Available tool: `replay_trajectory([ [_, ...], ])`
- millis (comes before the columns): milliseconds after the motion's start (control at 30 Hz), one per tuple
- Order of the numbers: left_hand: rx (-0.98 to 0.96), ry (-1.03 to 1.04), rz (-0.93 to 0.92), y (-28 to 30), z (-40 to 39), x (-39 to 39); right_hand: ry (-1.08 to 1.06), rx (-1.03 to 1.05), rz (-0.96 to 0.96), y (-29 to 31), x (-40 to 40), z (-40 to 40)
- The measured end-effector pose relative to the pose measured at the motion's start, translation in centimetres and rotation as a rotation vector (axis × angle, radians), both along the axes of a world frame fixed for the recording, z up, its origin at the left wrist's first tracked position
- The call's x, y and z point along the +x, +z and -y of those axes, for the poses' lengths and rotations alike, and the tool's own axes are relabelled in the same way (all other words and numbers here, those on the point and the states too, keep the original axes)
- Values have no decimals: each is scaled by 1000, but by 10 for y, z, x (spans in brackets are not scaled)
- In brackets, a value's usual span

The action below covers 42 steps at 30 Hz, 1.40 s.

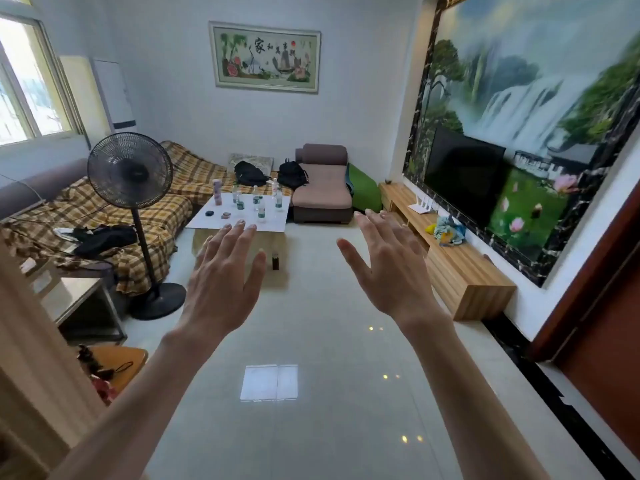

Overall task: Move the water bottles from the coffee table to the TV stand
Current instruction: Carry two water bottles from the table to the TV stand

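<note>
**A:** ok so where are the water bottles (256,202) sitting right now?

**B:** all of them are standing upright on the coffee table (277,221), bunched on the white tabletop toward its far side. Looks like six or so, hard to count exactly since they're small and a bit blurry. A tall pink box (217,192) is standing at the far left corner of the same table, and a couple of small dark things are lying near its left edge.

**A:** and the hands?

**B:** both are hovering in the air in front of the coffee table, well short of it, touching nothing. Left hand (225,282) is showing its back with the fingers spread wide, so no grip on anything. Right hand (391,268) is doing the same, fingers straight and fanned out.

**A:** TV stand?

**B:** the wooden TV stand (460,275) is running along the wall to the right of the coffee table, under the black TV (464,174). A white router (420,206) and a bundle of blue and yellow cloth (448,232) are sitting on top of it.

**A:** anything else close by?

**B:** a black fan (130,169) is standing left of the coffee table, in front of the plaid-covered sofa (145,216).
</note>
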<state>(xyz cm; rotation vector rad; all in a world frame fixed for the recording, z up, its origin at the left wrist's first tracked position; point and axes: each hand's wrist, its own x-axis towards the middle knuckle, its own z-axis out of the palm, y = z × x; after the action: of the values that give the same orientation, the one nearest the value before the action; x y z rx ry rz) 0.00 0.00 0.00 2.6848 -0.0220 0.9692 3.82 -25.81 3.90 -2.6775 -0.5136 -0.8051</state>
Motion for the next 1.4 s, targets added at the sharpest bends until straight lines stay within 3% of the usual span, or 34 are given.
replay_trajectory([
  [667,30,93,-27,13,4,267,104,-10,-18,1,294,-4],
  [1400,12,26,-54,-5,-164,610,63,-40,-84,-30,638,-179],
])
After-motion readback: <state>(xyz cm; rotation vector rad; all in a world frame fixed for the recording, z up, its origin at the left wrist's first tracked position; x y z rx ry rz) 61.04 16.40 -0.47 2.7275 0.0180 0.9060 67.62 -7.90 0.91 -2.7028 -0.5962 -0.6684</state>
